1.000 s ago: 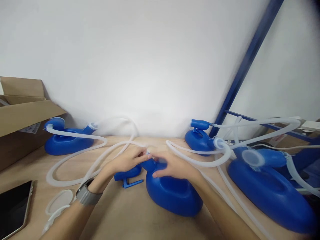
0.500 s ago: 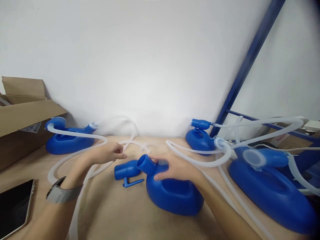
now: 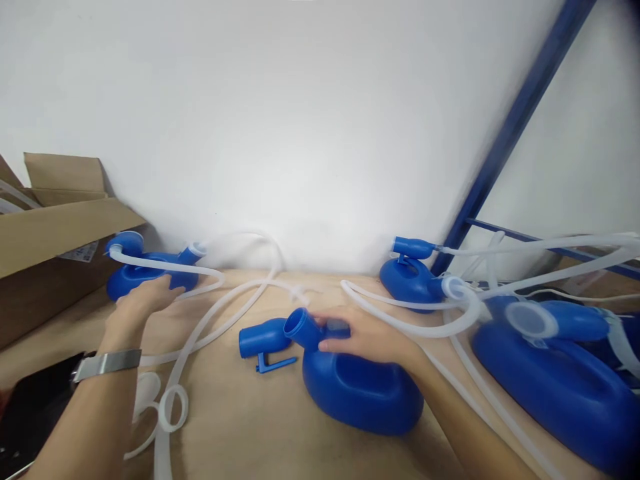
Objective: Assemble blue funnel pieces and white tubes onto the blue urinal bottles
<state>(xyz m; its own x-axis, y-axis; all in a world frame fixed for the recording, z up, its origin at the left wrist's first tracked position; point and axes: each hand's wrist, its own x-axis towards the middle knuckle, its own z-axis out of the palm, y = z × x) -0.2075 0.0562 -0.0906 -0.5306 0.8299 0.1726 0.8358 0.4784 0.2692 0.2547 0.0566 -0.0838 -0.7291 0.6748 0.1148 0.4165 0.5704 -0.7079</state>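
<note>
My right hand [image 3: 357, 333] is wrapped round the upper part of a blue plastic urinal bottle [image 3: 360, 400], just behind its uncapped, tilted neck. Beside that neck lies a blue tube-shaped spout piece [image 3: 265, 337] with a thin arm under it. My left hand [image 3: 145, 297], a watch on its wrist, reaches over the front of another blue urinal bottle [image 3: 167, 267] by the carton. Its thumb stands apart from the fingers; whether it touches that bottle I cannot tell. A white hose [image 3: 205, 327] curls across the tabletop between my hands.
At left stand an open cardboard carton [image 3: 60, 233] and a dark phone or tablet [image 3: 37, 400], partly behind my forearm. A white ring-shaped strap [image 3: 173, 408] lies nearby. Rightward are two more blue bottles [image 3: 407, 280] with hoses, and a blue metal frame [image 3: 515, 133] against the wall.
My left hand has moved left from the hose to the bottle by the carton, uncovering white pieces near my forearm. My right hand keeps its grip. The view has shifted slightly left.
</note>
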